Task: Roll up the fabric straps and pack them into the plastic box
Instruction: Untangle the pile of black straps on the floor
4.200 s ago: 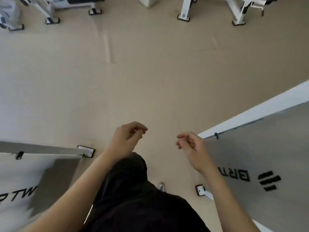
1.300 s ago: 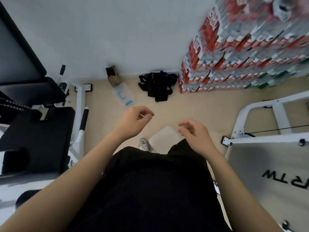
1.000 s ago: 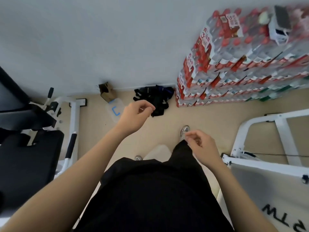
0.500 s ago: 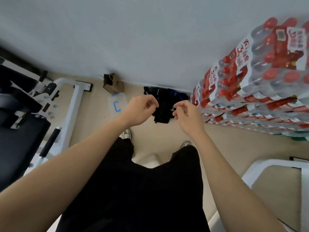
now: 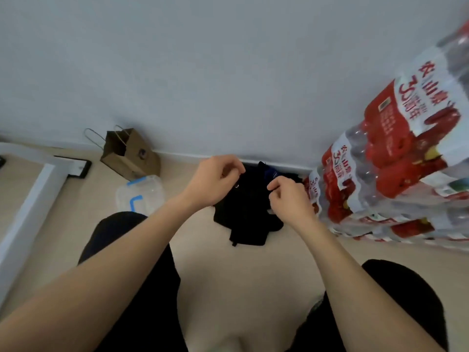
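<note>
Box (image 5: 140,196) left of straps (image 5: 247,219) (by wall (image 5: 203,72))

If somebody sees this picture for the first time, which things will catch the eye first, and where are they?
The stack of red-labelled water bottle packs on the right stands out most. In the centre, by the wall, a black pile of fabric straps lies on the floor, with left hand and right hand over it, fingers curled; contact is unclear. The clear plastic box sits to its left.
</note>
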Demonstrator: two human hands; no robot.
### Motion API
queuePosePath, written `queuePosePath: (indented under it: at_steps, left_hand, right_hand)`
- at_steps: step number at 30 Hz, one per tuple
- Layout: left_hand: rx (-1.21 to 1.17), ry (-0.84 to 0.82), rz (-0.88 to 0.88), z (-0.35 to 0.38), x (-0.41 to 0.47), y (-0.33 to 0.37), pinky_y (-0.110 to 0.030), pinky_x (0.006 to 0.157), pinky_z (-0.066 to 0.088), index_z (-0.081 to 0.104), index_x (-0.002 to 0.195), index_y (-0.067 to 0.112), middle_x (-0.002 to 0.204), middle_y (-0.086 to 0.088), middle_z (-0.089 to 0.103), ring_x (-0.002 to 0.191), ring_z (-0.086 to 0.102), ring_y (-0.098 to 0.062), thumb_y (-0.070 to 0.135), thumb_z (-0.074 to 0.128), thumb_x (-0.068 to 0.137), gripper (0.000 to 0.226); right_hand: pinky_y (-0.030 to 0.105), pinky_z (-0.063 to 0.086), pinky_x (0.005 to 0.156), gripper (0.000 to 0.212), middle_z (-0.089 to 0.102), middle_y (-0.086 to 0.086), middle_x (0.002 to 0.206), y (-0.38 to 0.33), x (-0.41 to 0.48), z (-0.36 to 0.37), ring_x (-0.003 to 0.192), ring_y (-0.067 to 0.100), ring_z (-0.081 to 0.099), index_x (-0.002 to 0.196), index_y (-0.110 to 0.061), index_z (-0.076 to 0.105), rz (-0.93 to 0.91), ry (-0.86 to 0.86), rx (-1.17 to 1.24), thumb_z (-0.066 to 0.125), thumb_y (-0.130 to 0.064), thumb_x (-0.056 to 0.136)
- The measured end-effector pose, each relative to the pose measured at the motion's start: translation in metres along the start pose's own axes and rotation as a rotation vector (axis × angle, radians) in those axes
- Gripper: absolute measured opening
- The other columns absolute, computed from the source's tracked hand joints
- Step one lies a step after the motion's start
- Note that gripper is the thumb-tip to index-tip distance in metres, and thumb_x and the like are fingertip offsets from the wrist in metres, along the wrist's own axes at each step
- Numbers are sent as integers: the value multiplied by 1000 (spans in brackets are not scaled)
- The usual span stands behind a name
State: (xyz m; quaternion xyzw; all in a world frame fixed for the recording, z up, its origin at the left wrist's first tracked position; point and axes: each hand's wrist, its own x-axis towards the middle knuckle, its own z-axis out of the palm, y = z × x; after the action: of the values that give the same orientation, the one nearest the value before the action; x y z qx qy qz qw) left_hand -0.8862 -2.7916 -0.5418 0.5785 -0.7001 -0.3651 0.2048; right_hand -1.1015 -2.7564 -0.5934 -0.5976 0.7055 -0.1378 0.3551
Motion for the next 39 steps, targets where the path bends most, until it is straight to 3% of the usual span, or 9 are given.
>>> queuePosePath:
  at_steps: [3,7,11,15,19,26,30,32,39]
  left_hand:
    - [119,22,57,27,25,-28,-31,77,53,79,104,16,94,-3,80,82,71,-21,9,60,98,21]
    - [277,76,197,34,38,-35,-17,74,39,78,110,19,105,2,78,83,65,-14,11,61,96,23]
    - [317,96,121,33,0,-36,-35,88,55,77,112,19,106,0,78,94,71,-22,14,57,97,26]
    - [413,38,145,38,-38,-29,-42,93,57,75,118,19,115,-3,76,105,70,-28,16,55,98,29]
    - [493,-18,189,42,-68,-17,-43,96,56,76,118,20,122,-7,76,114,69,-32,15,55,97,30]
    - [436,-20,141,43,-88,-35,-40,98,56,78,117,16,121,-6,78,114,69,-29,12,53,98,31]
    - [382,-27,53,54,-75,-63,-39,98,57,79,111,16,116,-6,78,112,71,-29,11,54,96,29]
    - [403,-62,-22,64,-63,-80,-43,97,58,78,106,17,115,-7,77,110,70,-33,13,53,94,29]
    - [260,-82,-201,108,-8,-134,-39,89,59,78,101,13,102,-11,76,99,70,-34,15,54,95,25]
  right_hand:
    - [34,56,78,16,72,-7,92,-7,37,13,91,20,70,104,-27,75,-136,-158,-178,60,-27,99]
    - [37,56,81,15,72,4,94,-11,46,11,91,27,67,90,-20,72,-181,-153,-415,59,-22,99]
    - [38,48,64,27,60,7,73,0,1,12,76,33,61,68,-16,56,-127,-45,-386,54,-14,95]
    - [39,54,72,12,66,6,93,5,-45,14,91,34,65,90,-22,65,-188,24,-410,54,-22,96]
    - [46,60,80,21,69,9,104,6,-86,9,94,35,67,107,-21,71,-202,141,-426,55,-20,95]
    - [46,62,94,29,76,16,118,-25,-96,-13,108,35,72,119,-8,78,-109,-94,-493,58,-19,101]
    - [35,54,70,22,74,10,91,-23,-83,4,85,31,70,92,-9,76,-89,-126,-496,57,-17,99]
    - [36,53,68,20,68,8,86,-9,-76,25,82,31,67,80,-13,69,-91,-89,-510,57,-16,96]
    - [34,38,57,23,59,4,84,44,-22,70,68,25,53,77,-18,52,36,-90,-513,57,-18,99]
